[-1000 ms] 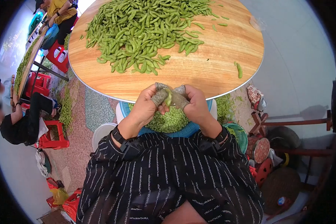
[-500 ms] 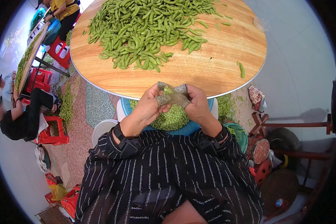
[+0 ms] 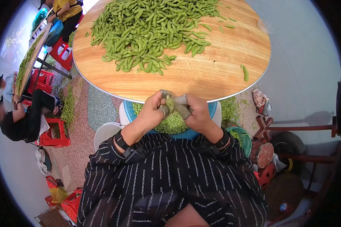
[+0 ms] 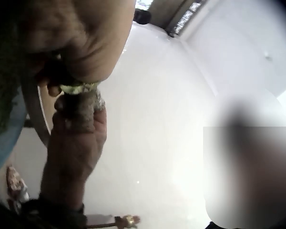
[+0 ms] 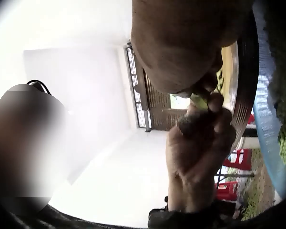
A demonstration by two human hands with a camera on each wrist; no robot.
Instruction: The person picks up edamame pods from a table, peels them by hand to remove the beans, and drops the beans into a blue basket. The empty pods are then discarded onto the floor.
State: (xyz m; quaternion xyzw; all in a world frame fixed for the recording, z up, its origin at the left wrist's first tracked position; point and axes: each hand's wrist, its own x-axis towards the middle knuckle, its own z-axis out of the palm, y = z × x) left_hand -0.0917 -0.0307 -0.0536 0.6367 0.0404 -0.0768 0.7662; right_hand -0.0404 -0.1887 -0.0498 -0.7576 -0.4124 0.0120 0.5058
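Observation:
In the head view a green soybean pod (image 3: 170,103) is pinched between both hands, over a blue basin (image 3: 213,110) of shelled green beans (image 3: 173,125). My left hand (image 3: 151,110) holds it with thumb and forefinger, both in grey knitted finger covers. From the other side my right hand (image 3: 199,113), with similar covers, grips it too. The pod also shows between the fingertips in the left wrist view as a pale green strip (image 4: 78,88), and in the right wrist view as a yellow-green bit (image 5: 199,101). Fingers hide part of it.
A big heap of pods (image 3: 144,36) lies on the round wooden table (image 3: 201,73) ahead. One loose pod (image 3: 245,73) is near its right edge. A white bucket (image 3: 107,133) stands left of the basin, a green basket (image 3: 243,140) right. People sit at another table leftward.
Both hands stay together over the basin. The pod rises slightly, then comes back lower, and the left thumb and forefinger now stand wider apart. The view shifts a little.

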